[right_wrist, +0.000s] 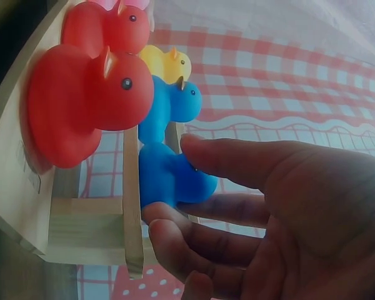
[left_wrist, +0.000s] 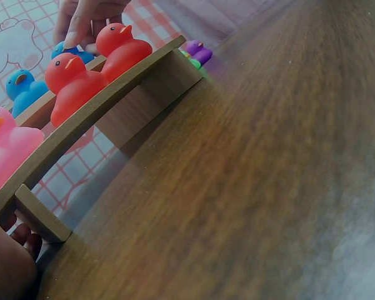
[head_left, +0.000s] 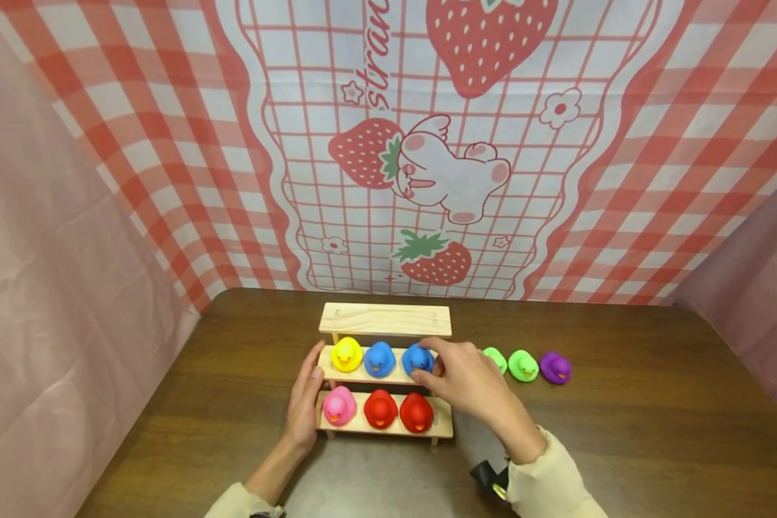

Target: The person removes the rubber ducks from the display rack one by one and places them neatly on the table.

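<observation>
A three-step wooden rack [head_left: 385, 319] stands on the table. My left hand [head_left: 306, 403] holds its left end, and in the left wrist view fingertips [left_wrist: 26, 240] curl under the lowest step near a leg. At the right end of the middle step, my right hand [head_left: 462, 378] pinches a blue rubber duck [right_wrist: 162, 175] between thumb and fingers. To that duck's left sit another blue duck [head_left: 379, 360] and a yellow duck [head_left: 347, 355]. On the lowest step are a pink duck [head_left: 339, 406] and two red ducks, one in the middle [head_left: 380, 409] and one on the right [head_left: 417, 413].
Right of the rack, a green duck [head_left: 523, 365] and a purple duck [head_left: 555, 367] stand on the brown table [head_left: 621, 432]; another green duck [head_left: 496, 359] is partly behind my right hand. A strawberry-print cloth [head_left: 531, 237] hangs behind the table. Something black [head_left: 485, 475] is at my right sleeve.
</observation>
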Action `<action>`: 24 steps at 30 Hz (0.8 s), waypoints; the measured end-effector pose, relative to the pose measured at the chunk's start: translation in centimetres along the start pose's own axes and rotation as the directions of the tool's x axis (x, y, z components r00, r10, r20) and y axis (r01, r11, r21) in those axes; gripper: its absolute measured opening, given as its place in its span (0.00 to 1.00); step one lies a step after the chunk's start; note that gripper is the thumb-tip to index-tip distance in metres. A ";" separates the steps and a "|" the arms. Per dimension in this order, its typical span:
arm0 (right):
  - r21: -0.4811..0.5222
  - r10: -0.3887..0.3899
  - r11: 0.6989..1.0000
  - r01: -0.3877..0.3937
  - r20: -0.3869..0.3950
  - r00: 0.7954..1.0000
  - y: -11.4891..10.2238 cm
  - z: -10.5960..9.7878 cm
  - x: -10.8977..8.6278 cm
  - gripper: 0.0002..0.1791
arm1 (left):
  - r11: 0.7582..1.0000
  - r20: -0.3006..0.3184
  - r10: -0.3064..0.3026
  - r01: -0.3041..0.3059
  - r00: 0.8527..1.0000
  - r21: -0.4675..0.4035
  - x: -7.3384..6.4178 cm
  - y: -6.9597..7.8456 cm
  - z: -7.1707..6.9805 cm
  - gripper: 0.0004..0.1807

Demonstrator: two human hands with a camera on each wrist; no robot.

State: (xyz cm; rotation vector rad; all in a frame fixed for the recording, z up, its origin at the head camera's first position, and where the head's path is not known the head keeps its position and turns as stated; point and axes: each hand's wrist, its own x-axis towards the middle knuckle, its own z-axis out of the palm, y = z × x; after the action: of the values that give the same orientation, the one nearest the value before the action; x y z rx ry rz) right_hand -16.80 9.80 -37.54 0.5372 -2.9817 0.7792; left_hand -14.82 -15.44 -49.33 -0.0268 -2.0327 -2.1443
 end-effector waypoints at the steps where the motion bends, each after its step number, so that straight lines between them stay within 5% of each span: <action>1: 0.001 0.000 1.000 0.000 -0.001 1.000 0.0 0.0 0.0 0.17 | 1.000 0.000 0.000 0.000 1.000 0.000 0.0 0.0 0.0 0.27; 16: 0.038 0.000 0.999 0.001 -0.007 1.000 -0.1 -1.0 -0.4 0.19 | 1.000 0.006 0.011 -0.011 1.000 -0.013 -0.1 0.0 0.0 0.27; 24: 0.040 -0.069 0.997 0.072 -0.057 0.996 0.4 -2.4 -1.3 0.16 | 0.999 0.005 0.021 -0.021 1.000 -0.032 -0.1 0.0 0.1 0.27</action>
State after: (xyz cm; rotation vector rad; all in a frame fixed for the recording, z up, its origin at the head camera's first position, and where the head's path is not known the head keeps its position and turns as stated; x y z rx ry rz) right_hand -15.91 11.65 -35.75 0.6084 -2.8845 0.8384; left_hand -14.77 -15.31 -49.32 -0.0583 -1.9924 -2.1663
